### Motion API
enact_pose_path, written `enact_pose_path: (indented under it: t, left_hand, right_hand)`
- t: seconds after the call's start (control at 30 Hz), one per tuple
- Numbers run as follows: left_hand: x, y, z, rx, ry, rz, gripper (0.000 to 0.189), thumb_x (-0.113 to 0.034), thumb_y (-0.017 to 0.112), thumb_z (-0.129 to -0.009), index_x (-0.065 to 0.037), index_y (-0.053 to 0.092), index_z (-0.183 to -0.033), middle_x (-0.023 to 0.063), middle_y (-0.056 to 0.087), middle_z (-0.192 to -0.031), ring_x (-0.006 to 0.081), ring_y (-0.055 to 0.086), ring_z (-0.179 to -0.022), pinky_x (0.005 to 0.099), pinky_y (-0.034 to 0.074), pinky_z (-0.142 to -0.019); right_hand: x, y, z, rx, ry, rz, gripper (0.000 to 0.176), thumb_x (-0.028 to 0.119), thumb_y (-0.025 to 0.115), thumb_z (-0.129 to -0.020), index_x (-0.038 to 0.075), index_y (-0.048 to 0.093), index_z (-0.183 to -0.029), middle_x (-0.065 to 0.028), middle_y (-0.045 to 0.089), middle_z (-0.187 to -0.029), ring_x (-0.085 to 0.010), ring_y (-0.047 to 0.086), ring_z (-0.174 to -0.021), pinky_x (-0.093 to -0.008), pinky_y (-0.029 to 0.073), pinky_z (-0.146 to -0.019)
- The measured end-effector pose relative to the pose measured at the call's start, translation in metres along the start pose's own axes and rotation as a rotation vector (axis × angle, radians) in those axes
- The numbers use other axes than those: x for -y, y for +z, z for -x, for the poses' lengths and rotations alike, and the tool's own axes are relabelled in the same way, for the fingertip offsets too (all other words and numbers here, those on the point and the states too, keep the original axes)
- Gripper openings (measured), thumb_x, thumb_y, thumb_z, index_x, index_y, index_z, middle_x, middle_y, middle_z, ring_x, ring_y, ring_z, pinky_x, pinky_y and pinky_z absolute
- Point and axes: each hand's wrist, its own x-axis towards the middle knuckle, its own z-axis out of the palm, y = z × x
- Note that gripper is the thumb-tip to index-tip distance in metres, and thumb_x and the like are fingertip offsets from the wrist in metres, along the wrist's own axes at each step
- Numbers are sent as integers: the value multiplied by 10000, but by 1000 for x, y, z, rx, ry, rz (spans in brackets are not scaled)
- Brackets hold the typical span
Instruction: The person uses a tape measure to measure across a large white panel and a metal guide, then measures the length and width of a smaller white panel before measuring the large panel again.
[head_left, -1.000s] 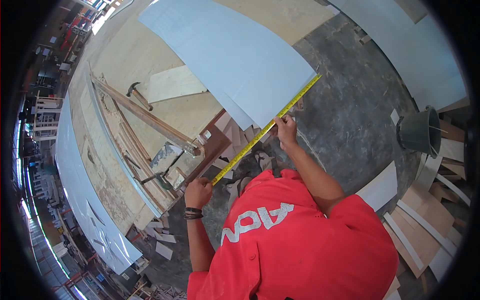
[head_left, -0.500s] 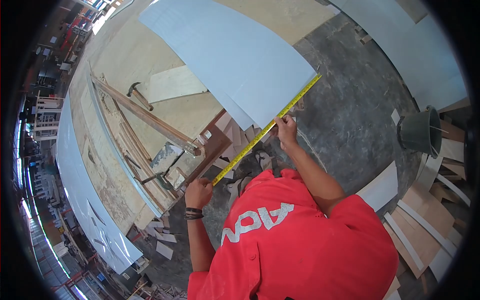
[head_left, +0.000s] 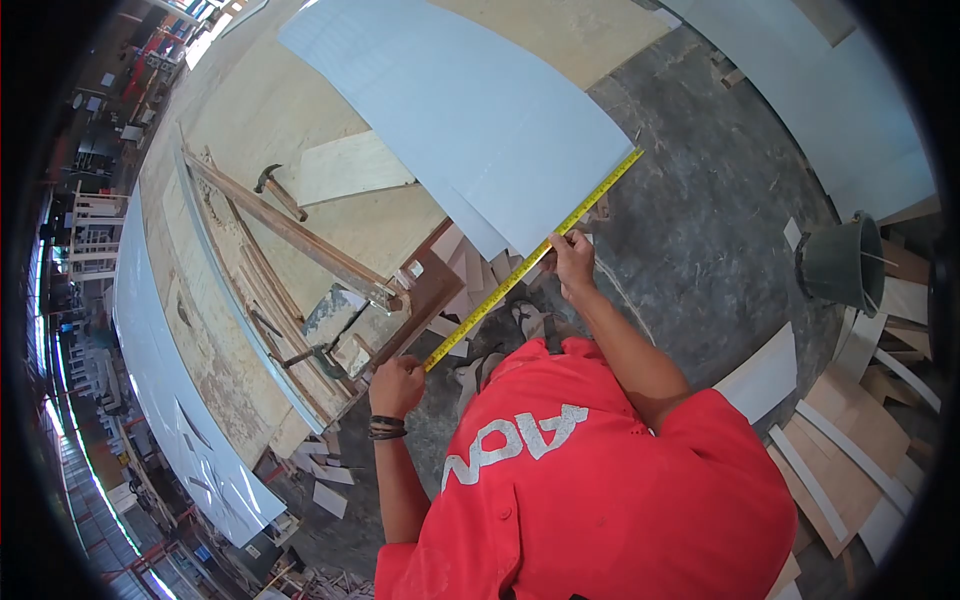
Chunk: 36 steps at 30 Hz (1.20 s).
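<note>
A yellow tape measure (head_left: 490, 303) is drawn out along the near edge of a pale blue-white sheet (head_left: 480, 110). My left hand (head_left: 398, 386) is closed on the tape's lower left end; the case, if it is there, is hidden in the fist. My right hand (head_left: 571, 263) pinches the blade at the sheet's near corner. Beyond that hand the tape follows the sheet's edge to its far right corner. The sheet lies on a large wooden worktable (head_left: 270, 90) and overhangs its edge.
On the worktable lie a hammer (head_left: 279, 192), a white board (head_left: 355, 167), long wooden strips (head_left: 290, 235) and a clamp (head_left: 322, 357). A dark bucket (head_left: 842, 265) stands at right among board offcuts (head_left: 845, 440). Scraps litter the floor below the table edge.
</note>
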Motion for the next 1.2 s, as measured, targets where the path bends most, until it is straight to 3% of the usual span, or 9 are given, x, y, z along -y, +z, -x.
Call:
enact_pose_path:
  t: [1.1, 1.2]
  left_hand:
    - [-21, -21, 10, -16, 7, -48, 222, -218, 585, -807, -81, 754, -851, 179, 699, -814, 372, 680, -771, 453, 548, -728]
    - [-19, -18, 9, -20, -5, -27, 225, -221, 583, -808, -82, 754, -855, 180, 700, -825, 369, 681, -780, 448, 549, -736]
  right_hand:
    - [4, -4, -1, 46, 41, -73, 144, 159, 635, -915, 63, 527, -925, -83, 669, -783, -163, 653, -570, -301, 550, -509]
    - [5, -2, 1, 25, 37, -106, 146, 140, 626, -914, 15, 554, -937, -81, 656, -814, -132, 647, -546, -257, 546, -450]
